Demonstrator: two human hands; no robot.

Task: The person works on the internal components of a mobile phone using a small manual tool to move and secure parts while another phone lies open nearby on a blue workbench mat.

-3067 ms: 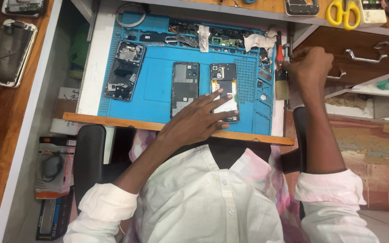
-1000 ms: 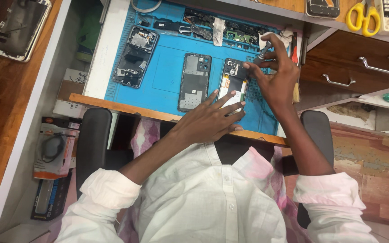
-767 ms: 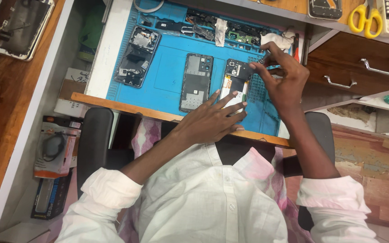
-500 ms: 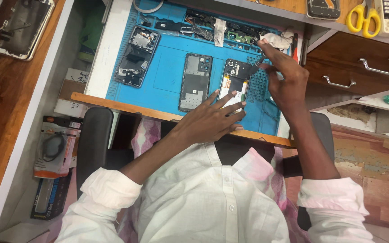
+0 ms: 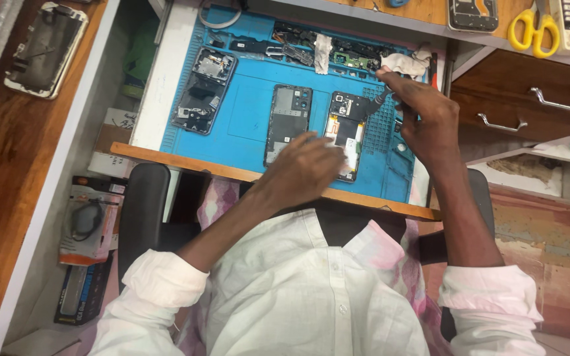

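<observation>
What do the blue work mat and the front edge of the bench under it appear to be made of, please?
The blue work mat looks like matte silicone or rubber: even colour, no glare, moulded grid and small trays along its top and right side. The front edge seems to be wood or wood-look laminate: an orange-brown strip with faint grain, smooth finish. Which of the two I cannot tell.

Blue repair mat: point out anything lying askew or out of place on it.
The opened phone at the mat's left lies tilted, unlike the two straighter ones. A crumpled white cloth sits among loose parts along the top edge.
</observation>
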